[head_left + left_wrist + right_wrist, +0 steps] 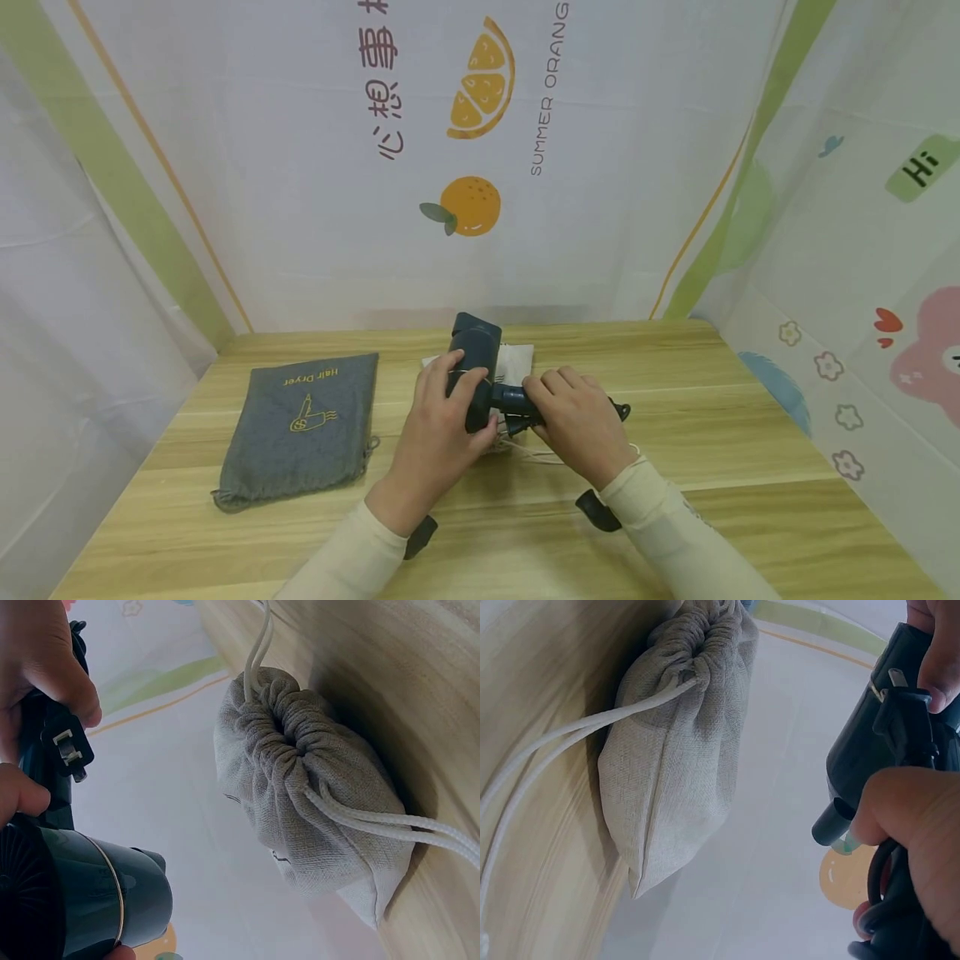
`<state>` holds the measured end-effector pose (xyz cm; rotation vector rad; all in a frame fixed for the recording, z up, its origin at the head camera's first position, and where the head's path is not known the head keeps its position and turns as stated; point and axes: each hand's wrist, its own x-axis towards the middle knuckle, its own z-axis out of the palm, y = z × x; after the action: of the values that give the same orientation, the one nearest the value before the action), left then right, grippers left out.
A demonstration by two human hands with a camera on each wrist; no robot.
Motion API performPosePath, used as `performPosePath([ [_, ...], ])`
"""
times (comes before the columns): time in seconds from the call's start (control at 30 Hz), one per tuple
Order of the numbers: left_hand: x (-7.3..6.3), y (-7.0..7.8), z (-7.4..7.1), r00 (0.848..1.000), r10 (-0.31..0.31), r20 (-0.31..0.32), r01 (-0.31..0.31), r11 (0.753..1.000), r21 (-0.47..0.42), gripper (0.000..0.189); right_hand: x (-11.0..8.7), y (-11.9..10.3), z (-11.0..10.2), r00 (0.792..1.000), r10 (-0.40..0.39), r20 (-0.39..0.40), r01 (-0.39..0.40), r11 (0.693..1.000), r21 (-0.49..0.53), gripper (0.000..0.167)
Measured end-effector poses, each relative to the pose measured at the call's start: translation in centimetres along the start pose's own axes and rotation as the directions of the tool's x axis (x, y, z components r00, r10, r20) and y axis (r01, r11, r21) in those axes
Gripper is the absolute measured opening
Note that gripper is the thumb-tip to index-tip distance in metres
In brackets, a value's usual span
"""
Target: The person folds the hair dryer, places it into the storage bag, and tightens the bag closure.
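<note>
A dark teal hair dryer [474, 358] with a thin gold band is held above the table in both hands. My left hand [435, 421] grips its barrel, fingers over the top and thumb beneath. The right hand [579, 417] holds the handle together with the bundled black cord [885, 915]. The cord's plug [69, 746], with metal prongs, juts out between the hands near the handle. Below and behind the dryer, a light grey drawstring bag [322, 787] sits on the table, its mouth gathered; the hands partly hide it in the head view. Neither hand touches that bag.
On the left of the wooden table [675, 450] lies a flat blue-grey pouch [300, 429] printed "Hair Dryer". White drawstrings [585, 724] trail from the light grey bag. Printed white curtains [585, 233] enclose the back and sides. Small black pieces [597, 510] show near both wrists.
</note>
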<state>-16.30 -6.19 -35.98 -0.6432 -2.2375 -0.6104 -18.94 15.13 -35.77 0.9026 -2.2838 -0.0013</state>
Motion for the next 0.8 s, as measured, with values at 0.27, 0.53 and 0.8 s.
performPosePath([
  [0.27,0.01,-0.04,-0.18,1.0,0.006,-0.007,-0.006,1.0,-0.005,0.056,0.14,0.12,0.05,1.0,-0.009,-0.012,0.01,1.0,0.025,0.049],
  [0.53,-0.04,-0.12,-0.21,1.0,0.008,-0.025,-0.008,1.0,-0.012,0.054,0.17,0.16,0.13,1.0,-0.022,-0.018,0.023,0.999,0.041,0.048],
  [0.8,0.04,0.05,-0.05,0.999,0.011,-0.044,-0.011,1.0,-0.017,0.053,0.16,0.34,0.1,0.999,-0.024,-0.022,0.025,0.999,0.044,0.049],
])
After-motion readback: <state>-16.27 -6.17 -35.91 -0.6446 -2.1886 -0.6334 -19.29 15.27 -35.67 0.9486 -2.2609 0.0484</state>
